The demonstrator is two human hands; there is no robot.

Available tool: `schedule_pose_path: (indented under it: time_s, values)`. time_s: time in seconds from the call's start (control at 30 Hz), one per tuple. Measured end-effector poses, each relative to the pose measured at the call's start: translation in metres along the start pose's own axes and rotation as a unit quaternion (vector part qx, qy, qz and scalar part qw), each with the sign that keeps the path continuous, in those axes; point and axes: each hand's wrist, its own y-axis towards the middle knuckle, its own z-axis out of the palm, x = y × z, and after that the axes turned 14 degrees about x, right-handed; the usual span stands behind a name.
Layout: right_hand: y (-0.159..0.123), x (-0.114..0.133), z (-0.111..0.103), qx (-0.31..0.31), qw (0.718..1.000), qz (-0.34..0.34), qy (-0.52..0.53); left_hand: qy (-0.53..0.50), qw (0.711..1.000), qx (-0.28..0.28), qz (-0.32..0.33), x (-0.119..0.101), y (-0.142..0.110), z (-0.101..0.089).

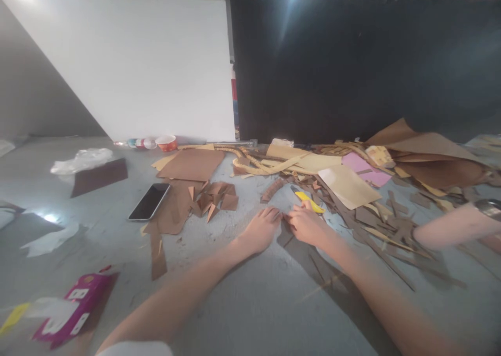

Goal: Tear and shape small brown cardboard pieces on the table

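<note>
My left hand (263, 229) and my right hand (307, 224) meet low over the grey tabletop, fingertips almost touching. Fingers on both are curled and pinched together. Whatever lies between them is too small and dark to name. Just beyond my right hand rests a yellow-handled cutter (309, 201), partly hidden by the fingers. A short, curved, ridged brown strip (273, 189) lies past the fingertips. To the left is a pile of folded brown triangular pieces (215, 195).
A phone (149, 202) lies on brown sheets. Brown and tan scraps (395, 225) cover the right side, where another person's forearm (450, 228) reaches in. A purple packet (74, 306) is at lower left. White (156, 69) and black boards (352, 69) stand behind.
</note>
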Motion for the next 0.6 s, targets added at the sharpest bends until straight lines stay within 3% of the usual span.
schedule_pose_path:
  time_s: [0.17,0.33,0.6]
  values:
    - [-0.0010,0.0011,0.0019,-0.016,1.000,-0.002,0.011,0.010,1.000,-0.010,0.004,0.0053,-0.0010,0.0009]
    - [-0.0055,0.0055,-0.0003,-0.072,0.997,0.000,-0.015,0.006,1.000,-0.002,0.012,0.0083,0.0017,-0.0015]
    - [0.0006,0.0046,0.0050,-0.108,0.991,-0.016,-0.075,-0.063,0.998,-0.015,-0.009,0.0074,0.0015,-0.0025]
